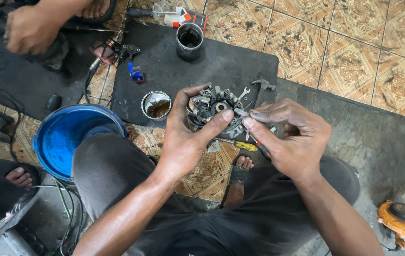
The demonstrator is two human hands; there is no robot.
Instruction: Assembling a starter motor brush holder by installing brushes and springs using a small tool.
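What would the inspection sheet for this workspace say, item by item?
Surface: dark rubber mat lying on patterned floor tiles; grey concrete to the right.
Job's things: round grey metal part with screws and terminals, held above the mat.
Clutter: dark cylindrical cup, small tin of brown liquid, blue plastic bucket, hammer, yellow-handled screwdriver, small blue piece.
Grippers: left hand grips the part; right hand pinches at its edge.
Cables: black cable beside the mat; green wires by the bucket.
Surroundings: another person's hand top left; orange tool bottom right.
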